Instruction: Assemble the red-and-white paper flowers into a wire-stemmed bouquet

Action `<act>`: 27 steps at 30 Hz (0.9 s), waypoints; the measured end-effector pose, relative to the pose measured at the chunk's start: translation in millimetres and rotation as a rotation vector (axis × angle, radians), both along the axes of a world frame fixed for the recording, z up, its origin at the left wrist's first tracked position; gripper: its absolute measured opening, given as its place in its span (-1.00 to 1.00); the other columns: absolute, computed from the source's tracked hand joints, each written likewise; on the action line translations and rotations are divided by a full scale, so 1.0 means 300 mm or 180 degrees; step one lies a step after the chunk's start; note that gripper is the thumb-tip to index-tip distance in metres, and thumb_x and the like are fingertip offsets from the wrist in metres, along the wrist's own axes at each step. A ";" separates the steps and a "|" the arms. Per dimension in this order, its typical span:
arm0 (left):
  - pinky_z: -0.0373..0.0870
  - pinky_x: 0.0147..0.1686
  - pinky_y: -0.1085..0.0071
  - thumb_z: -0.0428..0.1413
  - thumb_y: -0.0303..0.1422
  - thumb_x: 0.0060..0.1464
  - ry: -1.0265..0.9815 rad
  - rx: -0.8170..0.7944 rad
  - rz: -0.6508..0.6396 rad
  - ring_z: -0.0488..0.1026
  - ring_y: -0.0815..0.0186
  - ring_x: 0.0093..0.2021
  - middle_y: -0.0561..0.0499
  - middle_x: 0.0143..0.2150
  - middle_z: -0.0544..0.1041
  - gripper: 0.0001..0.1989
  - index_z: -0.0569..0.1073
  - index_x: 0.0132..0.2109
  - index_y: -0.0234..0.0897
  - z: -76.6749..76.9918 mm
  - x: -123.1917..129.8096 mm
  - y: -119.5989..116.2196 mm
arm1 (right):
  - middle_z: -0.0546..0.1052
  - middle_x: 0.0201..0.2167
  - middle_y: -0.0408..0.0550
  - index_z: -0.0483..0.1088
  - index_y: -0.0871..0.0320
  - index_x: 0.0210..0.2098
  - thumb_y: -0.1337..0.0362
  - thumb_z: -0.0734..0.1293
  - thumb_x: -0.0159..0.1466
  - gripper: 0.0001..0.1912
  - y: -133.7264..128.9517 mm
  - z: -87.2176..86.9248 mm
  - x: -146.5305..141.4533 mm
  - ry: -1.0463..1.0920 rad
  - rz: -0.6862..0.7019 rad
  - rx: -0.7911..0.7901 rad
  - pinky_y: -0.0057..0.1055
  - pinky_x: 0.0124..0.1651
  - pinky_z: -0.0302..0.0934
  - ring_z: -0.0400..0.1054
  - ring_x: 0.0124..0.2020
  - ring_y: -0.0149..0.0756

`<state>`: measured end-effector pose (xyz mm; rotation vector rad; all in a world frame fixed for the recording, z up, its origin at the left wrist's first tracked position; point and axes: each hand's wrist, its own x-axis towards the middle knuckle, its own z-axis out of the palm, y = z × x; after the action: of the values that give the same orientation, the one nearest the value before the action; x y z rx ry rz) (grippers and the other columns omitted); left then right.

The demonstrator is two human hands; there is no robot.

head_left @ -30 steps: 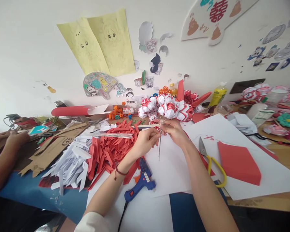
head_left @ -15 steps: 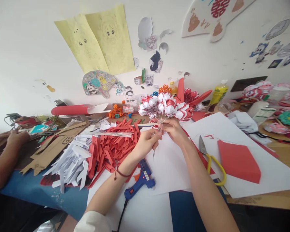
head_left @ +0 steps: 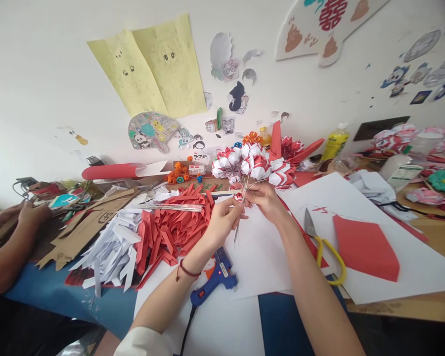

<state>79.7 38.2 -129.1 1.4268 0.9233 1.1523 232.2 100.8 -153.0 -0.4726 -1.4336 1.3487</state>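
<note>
- Several red-and-white paper flowers [head_left: 257,167] stand bunched above the hands, toward the back edge of the table [head_left: 430,306], their thin wire stems [head_left: 237,235] hanging below.
- The right hand [head_left: 265,201] has thumb and fingers closed on the wire stems just under the blooms, apparently to hold them together without crushing petals.
- The left hand [head_left: 225,217] pinches the wire stems beside a small bud [head_left: 239,197]; whether it grips the bud too is hard to tell.
- Near the table's front edge lies a glue gun [head_left: 215,283], probably there for easy reach.
- Red strips [head_left: 174,222] and white strips [head_left: 114,244] heap left of the hands; scissors [head_left: 316,238] rest to the right, blades on white paper [head_left: 371,207].
- Another person's hands [head_left: 36,213] are at the table's left end.
</note>
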 end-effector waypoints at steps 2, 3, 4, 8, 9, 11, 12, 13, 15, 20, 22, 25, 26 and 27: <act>0.50 -0.27 0.38 0.14 -0.18 0.16 0.0038 0.0000 0.0035 0.03 0.56 -0.71 0.30 -0.78 0.14 -0.71 0.36 -0.39 -0.29 0.001 -0.001 -0.001 | 0.38 -0.56 -0.16 0.56 0.17 -0.25 0.17 0.44 0.24 -0.81 -0.003 0.003 0.002 -0.0001 0.0031 0.0004 -0.40 -0.39 0.08 0.21 -0.49 -0.37; 0.50 -0.30 0.39 0.14 -0.18 0.16 0.0067 0.0006 0.0061 0.04 0.56 -0.70 0.30 -0.78 0.14 -0.71 0.36 -0.40 -0.29 0.002 -0.001 -0.002 | 0.38 -0.57 -0.15 0.55 0.17 -0.26 0.17 0.44 0.24 -0.81 -0.004 0.003 0.002 -0.0001 0.0032 0.0014 -0.40 -0.40 0.07 0.22 -0.50 -0.37; 0.49 -0.32 0.40 0.14 -0.18 0.16 0.0096 0.0013 0.0093 0.05 0.55 -0.70 0.29 -0.78 0.14 -0.71 0.36 -0.40 -0.29 0.003 -0.001 -0.003 | 0.39 -0.56 -0.15 0.55 0.18 -0.29 0.17 0.45 0.23 -0.81 -0.005 0.003 0.001 0.0003 0.0028 0.0023 -0.40 -0.40 0.07 0.22 -0.50 -0.37; 0.45 -0.34 0.44 0.14 -0.20 0.15 0.0140 0.0017 0.0246 0.08 0.54 -0.69 0.27 -0.78 0.15 -0.71 0.37 -0.42 -0.29 0.006 0.003 -0.007 | 0.40 -0.54 -0.15 0.55 0.20 -0.29 0.18 0.47 0.21 -0.81 -0.008 0.003 -0.003 0.0055 0.0004 -0.0009 -0.41 -0.40 0.08 0.25 -0.49 -0.38; 0.44 -0.35 0.45 0.14 -0.20 0.15 0.0144 0.0009 0.0270 0.09 0.54 -0.69 0.27 -0.78 0.15 -0.72 0.37 -0.42 -0.29 0.007 0.005 -0.007 | 0.40 -0.54 -0.15 0.56 0.20 -0.23 0.18 0.47 0.22 -0.78 -0.008 0.003 -0.003 0.0056 0.0022 -0.0026 -0.41 -0.40 0.08 0.26 -0.48 -0.38; 0.44 -0.36 0.45 0.14 -0.22 0.15 0.0142 0.0009 0.0322 0.10 0.53 -0.69 0.27 -0.78 0.15 -0.72 0.37 -0.43 -0.29 0.009 0.008 -0.007 | 0.41 -0.50 -0.14 0.55 0.20 -0.11 0.19 0.46 0.23 -0.72 -0.006 0.001 -0.001 0.0043 0.0110 -0.0036 -0.42 -0.39 0.08 0.27 -0.45 -0.38; 0.44 -0.37 0.45 0.14 -0.22 0.15 0.0138 0.0017 0.0343 0.10 0.53 -0.69 0.27 -0.78 0.15 -0.73 0.36 -0.44 -0.29 0.010 0.009 -0.007 | 0.41 -0.47 -0.13 0.55 0.20 -0.09 0.19 0.46 0.24 -0.71 -0.004 0.000 0.002 0.0040 0.0164 -0.0031 -0.43 -0.38 0.08 0.28 -0.43 -0.38; 0.44 -0.37 0.45 0.14 -0.23 0.15 0.0132 0.0027 0.0356 0.10 0.53 -0.69 0.27 -0.78 0.14 -0.73 0.36 -0.44 -0.28 0.011 0.010 -0.007 | 0.42 -0.45 -0.12 0.55 0.20 -0.08 0.20 0.46 0.24 -0.71 -0.002 -0.002 0.005 0.0040 0.0216 -0.0028 -0.43 -0.37 0.08 0.28 -0.42 -0.38; 0.44 -0.38 0.45 0.13 -0.23 0.14 0.0128 0.0050 0.0377 0.09 0.53 -0.69 0.27 -0.78 0.14 -0.73 0.36 -0.44 -0.28 0.013 0.010 -0.008 | 0.42 -0.43 -0.11 0.55 0.20 -0.09 0.20 0.45 0.25 -0.72 0.001 -0.004 0.010 0.0055 0.0290 -0.0022 -0.43 -0.36 0.09 0.28 -0.41 -0.39; 0.43 -0.41 0.46 0.13 -0.23 0.14 0.0234 0.0145 0.0459 0.14 0.51 -0.70 0.25 -0.79 0.16 -0.73 0.37 -0.45 -0.27 0.007 0.008 -0.011 | 0.45 -0.33 -0.08 0.55 0.16 -0.17 0.18 0.47 0.23 -0.77 -0.004 0.002 0.015 0.0054 0.0347 0.0009 -0.42 -0.34 0.13 0.31 -0.37 -0.37; 0.44 -0.40 0.44 0.12 -0.24 0.14 0.0265 0.0184 0.0455 0.12 0.51 -0.71 0.26 -0.79 0.15 -0.74 0.37 -0.45 -0.27 -0.001 0.008 -0.010 | 0.46 -0.30 -0.09 0.53 0.16 -0.27 0.20 0.50 0.19 -0.81 -0.008 0.006 0.011 0.0016 0.0273 -0.0034 -0.43 -0.35 0.13 0.31 -0.38 -0.38; 0.47 -0.37 0.41 0.11 -0.25 0.14 0.0260 0.0191 0.0442 0.10 0.52 -0.72 0.27 -0.79 0.15 -0.75 0.37 -0.44 -0.27 -0.019 0.006 -0.005 | 0.45 -0.38 -0.12 0.52 0.18 -0.31 0.19 0.52 0.14 -0.79 -0.013 0.011 0.002 -0.0070 0.0083 -0.0097 -0.42 -0.37 0.12 0.27 -0.43 -0.40; 0.48 -0.35 0.39 0.11 -0.24 0.14 0.0270 0.0183 0.0428 0.09 0.52 -0.72 0.28 -0.78 0.15 -0.75 0.36 -0.43 -0.27 -0.025 0.004 -0.003 | 0.44 -0.42 -0.13 0.53 0.18 -0.28 0.17 0.52 0.13 -0.76 -0.015 0.012 0.000 -0.0123 0.0021 -0.0156 -0.41 -0.36 0.11 0.25 -0.45 -0.40; 0.49 -0.32 0.38 0.11 -0.24 0.15 0.0298 0.0182 0.0408 0.09 0.52 -0.72 0.28 -0.78 0.16 -0.75 0.36 -0.43 -0.27 -0.030 0.002 -0.001 | 0.44 -0.45 -0.13 0.54 0.18 -0.23 0.16 0.52 0.11 -0.71 -0.017 0.012 -0.002 -0.0171 -0.0039 -0.0237 -0.41 -0.36 0.11 0.23 -0.46 -0.39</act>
<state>80.3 38.0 -138.1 1.4957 1.0680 1.2233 231.5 95.6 -149.3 -0.5691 -1.4256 1.3923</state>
